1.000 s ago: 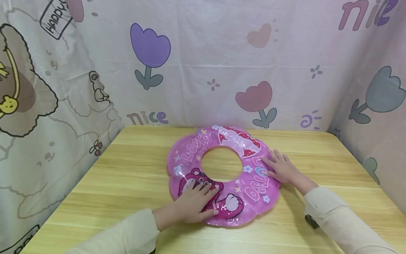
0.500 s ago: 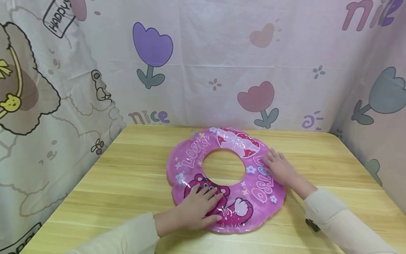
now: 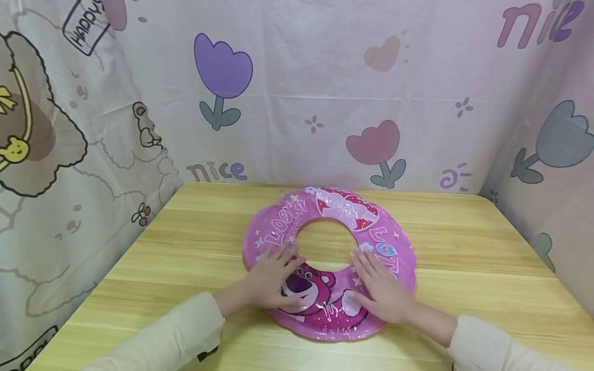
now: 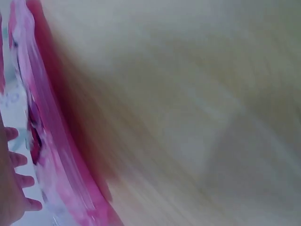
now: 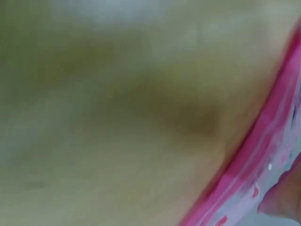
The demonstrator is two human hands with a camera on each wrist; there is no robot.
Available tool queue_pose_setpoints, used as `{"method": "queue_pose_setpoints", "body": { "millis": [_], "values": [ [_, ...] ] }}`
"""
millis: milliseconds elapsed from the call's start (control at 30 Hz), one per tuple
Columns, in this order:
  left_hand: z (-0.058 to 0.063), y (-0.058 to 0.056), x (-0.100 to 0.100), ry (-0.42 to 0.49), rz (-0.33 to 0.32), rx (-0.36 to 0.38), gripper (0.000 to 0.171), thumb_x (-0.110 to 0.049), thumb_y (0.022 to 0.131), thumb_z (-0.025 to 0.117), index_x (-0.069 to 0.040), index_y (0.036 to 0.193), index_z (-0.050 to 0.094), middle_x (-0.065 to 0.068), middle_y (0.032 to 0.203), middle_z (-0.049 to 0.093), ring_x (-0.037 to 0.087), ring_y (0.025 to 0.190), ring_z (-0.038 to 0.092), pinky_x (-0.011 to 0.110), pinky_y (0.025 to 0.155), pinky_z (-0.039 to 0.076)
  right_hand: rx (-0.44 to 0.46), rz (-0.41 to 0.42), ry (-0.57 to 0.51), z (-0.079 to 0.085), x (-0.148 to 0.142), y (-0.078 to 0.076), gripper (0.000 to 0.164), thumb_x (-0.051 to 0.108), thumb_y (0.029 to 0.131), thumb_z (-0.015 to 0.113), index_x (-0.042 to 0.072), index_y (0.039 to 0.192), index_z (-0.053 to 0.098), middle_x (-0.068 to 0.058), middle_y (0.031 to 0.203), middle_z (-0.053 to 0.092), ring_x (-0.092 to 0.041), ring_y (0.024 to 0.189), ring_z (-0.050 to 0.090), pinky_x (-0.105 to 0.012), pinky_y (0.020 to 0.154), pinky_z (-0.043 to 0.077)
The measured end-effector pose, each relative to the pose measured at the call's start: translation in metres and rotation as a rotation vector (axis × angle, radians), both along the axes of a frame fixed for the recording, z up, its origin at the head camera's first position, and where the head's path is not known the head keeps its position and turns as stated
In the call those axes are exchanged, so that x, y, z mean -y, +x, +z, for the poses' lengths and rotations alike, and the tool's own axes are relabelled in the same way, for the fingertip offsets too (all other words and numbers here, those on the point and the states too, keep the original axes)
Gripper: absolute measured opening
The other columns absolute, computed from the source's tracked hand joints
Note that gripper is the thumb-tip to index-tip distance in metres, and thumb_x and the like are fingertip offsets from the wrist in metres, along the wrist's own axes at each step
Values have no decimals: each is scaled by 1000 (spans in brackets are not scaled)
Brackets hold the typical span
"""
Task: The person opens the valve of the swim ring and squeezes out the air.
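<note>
A pink inflatable swim ring [image 3: 399,247] lies flat on the wooden table, printed with a bear face, white-outlined letters and a bow. My left hand [image 3: 271,281] rests on its front left part, fingers spread beside the bear print. On the front right part lies my right hand [image 3: 385,291], its fingers extended toward the central hole. In the left wrist view the side of the swim ring [image 4: 61,136] runs down the left edge, with fingertips [image 4: 18,160] over it. The right wrist view shows the ring's side [image 5: 258,155] and a bit of my right hand [image 5: 287,197].
The wooden table [image 3: 153,278] extends around the ring on all sides. Behind it hangs a pale cloth [image 3: 297,67] with tulips and lettering, and more printed cloth closes off the left and right sides.
My right hand has moved from the ring's right side to its front right part. My left hand has shifted slightly left. The ring first slid a little toward me, then stayed nearly still.
</note>
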State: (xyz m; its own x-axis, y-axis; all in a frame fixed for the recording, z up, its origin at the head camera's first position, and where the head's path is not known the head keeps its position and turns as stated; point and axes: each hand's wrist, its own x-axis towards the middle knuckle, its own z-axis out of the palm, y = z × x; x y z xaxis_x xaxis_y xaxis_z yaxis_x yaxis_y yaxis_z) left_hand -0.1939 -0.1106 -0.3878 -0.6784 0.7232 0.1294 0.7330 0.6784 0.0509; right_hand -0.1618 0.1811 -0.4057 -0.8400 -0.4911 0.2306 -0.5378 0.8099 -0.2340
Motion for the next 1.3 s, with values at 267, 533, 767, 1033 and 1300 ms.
{"method": "queue_pose_setpoints", "body": {
  "millis": [267, 533, 767, 1033, 1300],
  "values": [
    [-6, -11, 11, -52, 12, -5, 96, -74, 69, 55, -14, 142, 38, 18, 151, 27, 44, 139, 19, 66, 108, 13, 65, -25, 17, -12, 8, 7, 102, 65, 81, 53, -1, 147, 12, -22, 155, 6, -40, 142, 10, -43, 116, 10],
    [-12, -12, 13, -58, 19, 10, 98, -76, 69, 52, -15, 144, 35, 17, 154, 19, 45, 140, 12, 67, 108, 9, 157, 0, 62, -17, 9, 0, 105, 67, 80, 51, -5, 146, 10, -23, 154, 2, -40, 142, 2, -54, 114, 11],
    [-18, -13, 12, -64, 33, -9, 99, -77, 69, 51, -16, 145, 32, 18, 155, 16, 46, 140, 14, 69, 106, 13, 149, 23, 99, -18, 9, -3, 102, 64, 82, 52, -6, 145, 13, -25, 154, 5, -42, 142, 5, -55, 114, 12],
    [-27, -14, 12, -84, 43, -22, 100, -78, 70, 49, -18, 147, 27, 15, 156, 14, 46, 140, 13, 70, 106, 11, 189, 15, 118, -16, 11, -3, 102, 66, 82, 50, -4, 146, 13, -23, 154, 6, -41, 142, 5, -54, 114, 12],
    [-30, -13, 11, -93, 54, 12, 99, -78, 71, 48, -18, 148, 26, 15, 156, 12, 46, 140, 10, 71, 105, 7, 192, 22, 127, -14, 11, -2, 100, 65, 82, 50, -5, 146, 15, -24, 154, 8, -41, 142, 5, -55, 114, 12]
  ]
}}
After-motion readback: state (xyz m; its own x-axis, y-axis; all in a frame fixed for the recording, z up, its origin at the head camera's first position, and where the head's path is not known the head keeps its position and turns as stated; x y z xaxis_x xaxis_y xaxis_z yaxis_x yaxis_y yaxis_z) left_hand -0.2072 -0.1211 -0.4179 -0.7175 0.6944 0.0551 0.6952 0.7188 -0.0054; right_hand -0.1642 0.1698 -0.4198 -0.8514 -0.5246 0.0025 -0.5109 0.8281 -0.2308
